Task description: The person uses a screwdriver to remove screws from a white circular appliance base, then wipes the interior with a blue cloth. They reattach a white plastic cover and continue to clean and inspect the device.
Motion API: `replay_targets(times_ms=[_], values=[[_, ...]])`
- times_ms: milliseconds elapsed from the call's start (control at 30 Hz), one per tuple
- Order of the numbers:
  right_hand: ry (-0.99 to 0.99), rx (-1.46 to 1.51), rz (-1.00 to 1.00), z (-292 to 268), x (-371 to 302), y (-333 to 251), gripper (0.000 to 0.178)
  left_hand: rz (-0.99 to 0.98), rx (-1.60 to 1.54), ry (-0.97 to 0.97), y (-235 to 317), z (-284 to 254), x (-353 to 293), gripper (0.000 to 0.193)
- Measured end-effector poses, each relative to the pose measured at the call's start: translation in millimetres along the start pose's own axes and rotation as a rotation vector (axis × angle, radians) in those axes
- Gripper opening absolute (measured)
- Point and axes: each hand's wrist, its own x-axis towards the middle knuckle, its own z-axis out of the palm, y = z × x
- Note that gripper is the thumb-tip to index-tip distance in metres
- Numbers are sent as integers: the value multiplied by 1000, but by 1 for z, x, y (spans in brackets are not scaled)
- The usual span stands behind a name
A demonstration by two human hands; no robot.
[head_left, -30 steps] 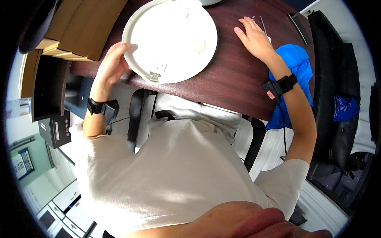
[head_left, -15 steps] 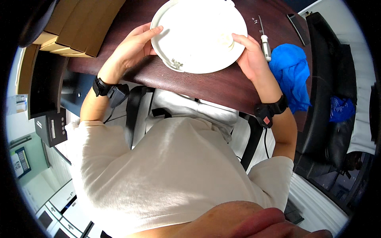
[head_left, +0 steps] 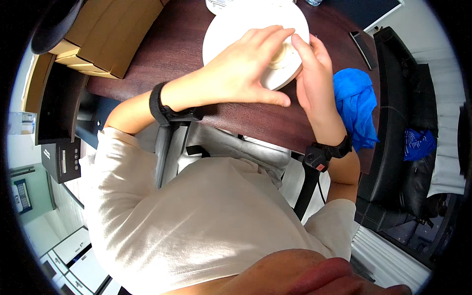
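A large white round disc (head_left: 221, 42) with a raised rim lies tilted over the far middle of the dark wooden table. My right hand (head_left: 314, 73) grips its right edge, thumb on the upper face and the other fingers around the rim. My left hand (head_left: 246, 69) reaches across the disc, open, with the fingers stretched and the thumb apart. Its fingertips are beside a small cream-coloured ring (head_left: 281, 58) on the disc, partly hidden by the hand. Whether the fingertips touch the ring, I cannot tell.
On the table (head_left: 162, 59), cardboard boxes (head_left: 113, 37) stand at the far left. A blue cloth (head_left: 354, 103) lies near the right edge, with a phone (head_left: 363, 50) beyond it. Part of another white object (head_left: 216, 6) shows behind the disc. A black sofa (head_left: 388, 147) stands at the right.
My left hand has let go of the disc's left edge and moved right, over its face. The disc has shifted slightly right. The screwdriver seen earlier at the right is now out of sight.
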Motion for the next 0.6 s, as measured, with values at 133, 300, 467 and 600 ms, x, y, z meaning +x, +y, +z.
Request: replay_targets(times_ms=[133,300,467,600], values=[[29,32,-26,12,-3,-5,44,35,25,77,-2,12,4,89],[-62,-95,-110,26,-12,-8,52,12,-45,159,-5,15,-6,84],[-243,-136,-162,34,-7,-3,53,-6,-144,235,-18,-1,-19,90],[-323,-172,-108,35,8,1,38,-290,-756,397,-20,-11,-41,83]])
